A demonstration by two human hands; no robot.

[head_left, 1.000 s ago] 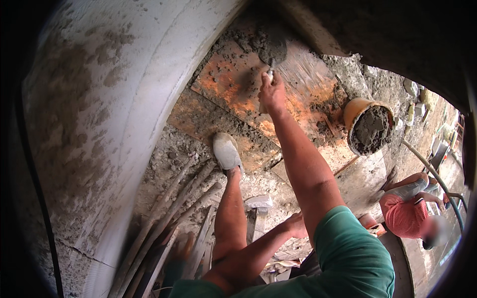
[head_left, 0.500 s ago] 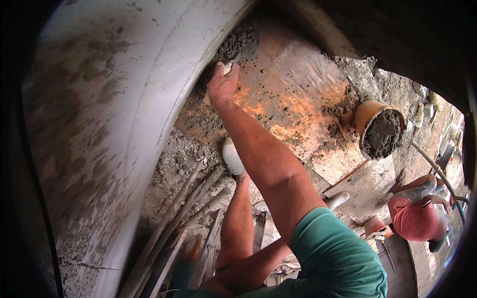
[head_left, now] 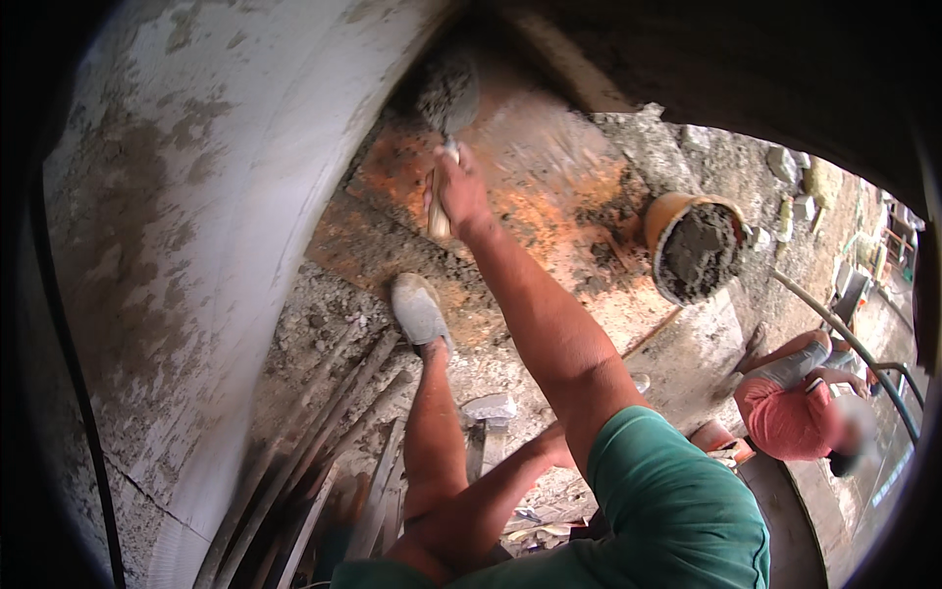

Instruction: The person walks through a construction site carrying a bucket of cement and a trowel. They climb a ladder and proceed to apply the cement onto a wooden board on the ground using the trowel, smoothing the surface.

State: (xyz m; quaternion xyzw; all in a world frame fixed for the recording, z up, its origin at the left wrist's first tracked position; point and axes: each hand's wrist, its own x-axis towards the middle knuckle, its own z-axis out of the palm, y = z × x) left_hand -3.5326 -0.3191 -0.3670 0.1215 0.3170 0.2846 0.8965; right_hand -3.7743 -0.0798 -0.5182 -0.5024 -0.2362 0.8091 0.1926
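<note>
My right hand (head_left: 459, 193) is wrapped round the wooden handle of a trowel (head_left: 439, 222), its arm stretched far forward. The blade points away from me and carries a heap of wet grey mortar (head_left: 446, 90). Beneath lies a mortar-stained board (head_left: 559, 177), orange-brown and scattered with crumbs. A pale, splashed wall (head_left: 196, 255) rises close on the left of the blade. Right of my arm, a tilted orange-yellow bucket (head_left: 662, 221) holds more grey mortar (head_left: 699, 250). My left hand does not show.
Long timber pieces (head_left: 324, 442) lie by my shoe (head_left: 420, 306) at lower left. A pale block (head_left: 489, 406) sits near my leg. A person in a red shirt (head_left: 788, 417) is at right, beside a hose (head_left: 834, 324). A dark overhang (head_left: 785, 69) covers the upper right.
My right hand has drawn back from the wall with the trowel, and its handle and mortar-laden blade now show plainly. The view has shifted, so the bucket and the person sit farther left.
</note>
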